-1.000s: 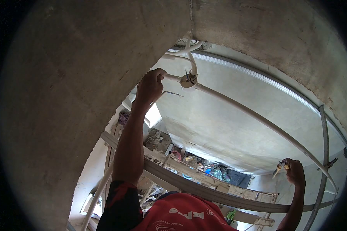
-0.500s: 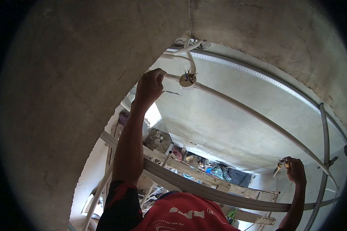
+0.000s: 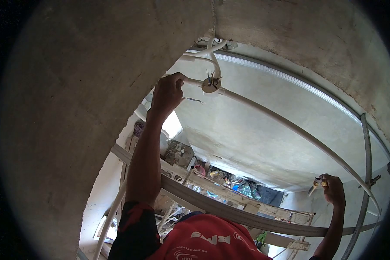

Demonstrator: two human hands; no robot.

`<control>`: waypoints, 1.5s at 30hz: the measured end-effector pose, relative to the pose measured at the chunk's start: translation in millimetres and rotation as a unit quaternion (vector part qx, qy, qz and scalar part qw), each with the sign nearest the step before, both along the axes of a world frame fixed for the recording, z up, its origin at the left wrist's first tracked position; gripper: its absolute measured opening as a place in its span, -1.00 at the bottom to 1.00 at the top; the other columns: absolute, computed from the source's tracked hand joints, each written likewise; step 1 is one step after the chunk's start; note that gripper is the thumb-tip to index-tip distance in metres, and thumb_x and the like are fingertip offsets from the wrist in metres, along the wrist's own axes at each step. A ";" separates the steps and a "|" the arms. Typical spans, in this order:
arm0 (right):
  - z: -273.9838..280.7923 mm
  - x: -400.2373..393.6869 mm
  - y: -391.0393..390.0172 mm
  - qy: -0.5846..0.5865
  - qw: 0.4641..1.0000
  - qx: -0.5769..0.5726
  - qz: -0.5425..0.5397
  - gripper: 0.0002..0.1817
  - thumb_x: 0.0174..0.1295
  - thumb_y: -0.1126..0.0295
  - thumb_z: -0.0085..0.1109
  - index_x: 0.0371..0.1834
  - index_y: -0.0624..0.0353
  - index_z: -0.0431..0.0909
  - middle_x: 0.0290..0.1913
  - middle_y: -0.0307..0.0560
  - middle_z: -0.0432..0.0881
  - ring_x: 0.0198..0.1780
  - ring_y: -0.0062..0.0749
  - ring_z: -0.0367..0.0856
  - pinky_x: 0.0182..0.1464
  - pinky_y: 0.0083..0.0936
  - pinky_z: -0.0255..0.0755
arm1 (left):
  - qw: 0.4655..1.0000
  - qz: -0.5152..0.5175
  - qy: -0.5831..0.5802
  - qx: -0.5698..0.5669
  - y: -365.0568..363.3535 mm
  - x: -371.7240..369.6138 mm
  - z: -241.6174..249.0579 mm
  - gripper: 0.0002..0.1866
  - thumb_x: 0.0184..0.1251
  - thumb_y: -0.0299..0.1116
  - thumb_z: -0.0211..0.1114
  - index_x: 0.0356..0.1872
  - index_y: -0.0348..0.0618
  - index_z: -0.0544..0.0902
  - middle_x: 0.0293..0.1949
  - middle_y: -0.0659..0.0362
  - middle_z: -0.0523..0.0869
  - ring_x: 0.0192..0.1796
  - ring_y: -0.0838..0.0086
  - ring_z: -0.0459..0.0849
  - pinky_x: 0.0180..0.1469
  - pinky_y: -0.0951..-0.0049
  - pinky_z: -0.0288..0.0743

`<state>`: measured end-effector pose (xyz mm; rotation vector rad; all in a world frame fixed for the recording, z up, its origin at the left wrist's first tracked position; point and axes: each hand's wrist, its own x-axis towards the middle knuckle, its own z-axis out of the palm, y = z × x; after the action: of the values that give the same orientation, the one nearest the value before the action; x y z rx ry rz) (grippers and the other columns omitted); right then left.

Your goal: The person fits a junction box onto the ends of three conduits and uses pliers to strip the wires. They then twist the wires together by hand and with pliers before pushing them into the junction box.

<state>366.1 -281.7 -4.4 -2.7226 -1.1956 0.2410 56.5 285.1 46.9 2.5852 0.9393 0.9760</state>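
Observation:
My left hand (image 3: 168,92) is raised to the white conduit pipe (image 3: 192,81), fingers closed round it just left of a round junction box (image 3: 211,85). Several bare-ended wires (image 3: 213,78) stick up out of the box. Below my left fingers a short length of thin wire (image 3: 193,100) pokes out to the right; whether it is in my grip is hidden. Off to the right, away from the conduit, my right hand (image 3: 334,190) is closed on pliers with yellowish handles (image 3: 314,187), jaws pointing up and left.
A long conduit (image 3: 286,123) runs from the box down to the right. Grey metal channel (image 3: 242,222) crosses in front of my chest, and a metal bar (image 3: 366,156) stands at right. Far below lie wooden planks (image 3: 229,196) and scattered clutter (image 3: 247,188). Concrete (image 3: 73,86) borders the left.
The view has shifted slightly, so the box and left hand sit a little higher in it. Both hands keep their holds; the right hand and pliers have barely moved.

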 end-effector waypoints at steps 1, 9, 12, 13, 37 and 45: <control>-1.7 0.3 -1.1 0.000 1.000 0.000 -0.001 -0.71 0.10 0.64 0.27 -0.09 0.17 0.68 -0.21 0.20 0.74 -0.12 0.15 0.73 -0.07 -0.08 0.59 | 1.000 0.002 0.003 0.000 -0.3 0.1 0.9 -0.79 0.51 -0.42 0.19 -0.02 -0.24 0.74 -0.25 -0.07 0.80 -0.17 0.18 0.80 -0.08 0.17 0.61; -1.5 0.3 -1.2 -0.002 1.000 0.004 0.009 -0.68 0.08 0.66 0.23 -0.07 0.16 0.67 -0.23 0.18 0.74 -0.12 0.16 0.73 -0.09 -0.05 0.57 | 0.999 -0.039 0.008 -0.004 -4.2 1.8 0.3 -0.79 0.52 -0.41 0.21 0.00 -0.24 0.74 -0.30 -0.05 0.79 -0.25 0.21 0.77 -0.10 0.18 0.61; -10.9 6.0 -5.3 -0.027 0.999 0.013 0.026 -0.66 0.08 0.67 0.23 -0.06 0.15 0.67 -0.23 0.18 0.74 -0.12 0.16 0.72 -0.09 -0.04 0.57 | 0.998 -0.057 0.018 -0.021 -7.0 2.5 1.1 -0.79 0.51 -0.42 0.21 0.01 -0.23 0.74 -0.31 -0.03 0.78 -0.26 0.23 0.76 -0.13 0.20 0.62; -12.4 7.3 -7.0 -0.027 0.999 0.013 0.026 -0.66 0.08 0.67 0.23 -0.06 0.15 0.67 -0.23 0.18 0.74 -0.12 0.16 0.72 -0.09 -0.04 0.57 | 0.998 -0.055 0.022 -0.029 -8.3 2.9 1.8 -0.79 0.51 -0.43 0.21 0.01 -0.23 0.74 -0.31 -0.03 0.78 -0.27 0.24 0.76 -0.13 0.21 0.62; -4.6 3.3 -5.0 -0.018 0.999 -0.009 0.033 -0.65 0.15 0.71 0.17 0.00 0.22 0.69 -0.13 0.21 0.77 -0.06 0.09 0.77 0.00 -0.21 0.61 | 0.999 -0.040 0.005 -0.025 6.1 -0.3 -2.5 -0.77 0.46 -0.55 0.13 -0.02 -0.23 0.73 -0.33 0.01 0.79 -0.25 0.34 0.79 -0.11 0.28 0.64; 4.2 -4.1 2.3 -0.008 1.000 0.000 0.025 -0.68 0.19 0.70 0.15 -0.02 0.22 0.69 -0.19 0.19 0.77 -0.10 0.08 0.77 -0.06 -0.20 0.60 | 0.999 -0.014 0.033 -0.028 0.0 0.9 1.3 -0.78 0.48 -0.48 0.17 0.01 -0.22 0.73 -0.27 -0.05 0.80 -0.17 0.22 0.81 -0.05 0.22 0.64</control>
<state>362.0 -279.4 -0.2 -2.7018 -1.2701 0.2270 57.4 285.1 48.2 2.5907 0.9310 0.8487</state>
